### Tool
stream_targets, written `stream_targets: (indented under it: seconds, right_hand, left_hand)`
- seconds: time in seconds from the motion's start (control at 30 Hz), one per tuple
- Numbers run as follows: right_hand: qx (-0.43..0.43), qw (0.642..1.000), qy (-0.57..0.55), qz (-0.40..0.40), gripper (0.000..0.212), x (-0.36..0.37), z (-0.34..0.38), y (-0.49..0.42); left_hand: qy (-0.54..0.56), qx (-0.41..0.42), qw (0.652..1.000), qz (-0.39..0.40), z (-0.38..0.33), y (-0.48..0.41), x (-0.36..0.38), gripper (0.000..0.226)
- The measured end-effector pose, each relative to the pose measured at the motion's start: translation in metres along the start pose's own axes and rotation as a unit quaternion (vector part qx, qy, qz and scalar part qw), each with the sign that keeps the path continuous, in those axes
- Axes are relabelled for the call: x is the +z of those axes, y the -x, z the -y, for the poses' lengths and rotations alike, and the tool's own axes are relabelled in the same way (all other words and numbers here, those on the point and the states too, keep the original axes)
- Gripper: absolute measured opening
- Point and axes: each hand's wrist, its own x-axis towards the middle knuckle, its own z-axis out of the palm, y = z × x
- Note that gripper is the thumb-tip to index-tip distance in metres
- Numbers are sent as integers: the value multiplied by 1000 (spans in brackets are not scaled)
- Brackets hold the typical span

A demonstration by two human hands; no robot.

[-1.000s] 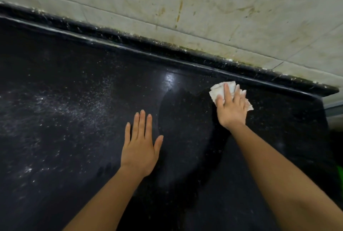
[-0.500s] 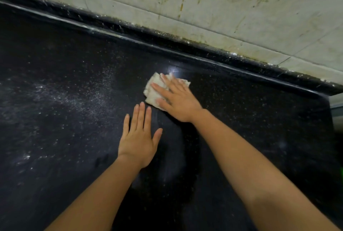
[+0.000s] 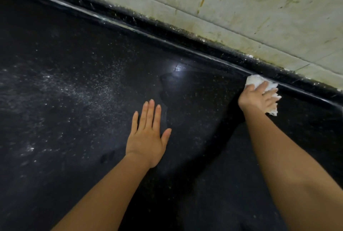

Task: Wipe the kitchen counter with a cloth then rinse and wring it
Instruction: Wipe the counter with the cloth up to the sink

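A black speckled kitchen counter (image 3: pixel 74 138) fills the view. White dust is scattered over its left half, while the middle looks wiped and damp. My right hand (image 3: pixel 257 98) presses a crumpled white cloth (image 3: pixel 254 80) flat onto the counter at the far right, against the raised black back edge. Straight fingers cover most of the cloth. My left hand (image 3: pixel 147 134) lies flat on the counter in the middle, fingers straight and together, holding nothing.
A raised black ledge (image 3: pixel 167 32) runs along the back of the counter. Above it rises a pale tiled wall (image 3: pixel 259 4) with brown drip stains. A bright light reflection (image 3: pixel 177 68) shows on the wet surface.
My right hand has slid the cloth from the counter's middle, near my left fingertips, out to the right against the back ledge. My left hand has stayed in place.
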Motion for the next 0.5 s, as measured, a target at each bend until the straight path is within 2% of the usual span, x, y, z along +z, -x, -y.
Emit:
stream_targets:
  seconds: [0.1,0.27,0.33,0.43,0.5]
  right_hand:
    - [8,1000,-10,22,62,17,58,17]
    - [-86,994,-9,70,66,44,130,69]
    - [-151,984,-4,96,67,51,148,89]
    - [-297,942,18,154,67,56,165,119]
    - [-423,886,42,183,63,56,164,129]
  left_hand:
    - [-2,-1,1000,1,0,-1,0,71]
    - [6,-2,1000,-25,0,0,5,70]
    - [1,-1,1000,-30,0,-1,5,70]
    - [-8,-8,1000,-10,0,-2,3,70]
    - [-15,-10,1000,0,0,-3,2,70]
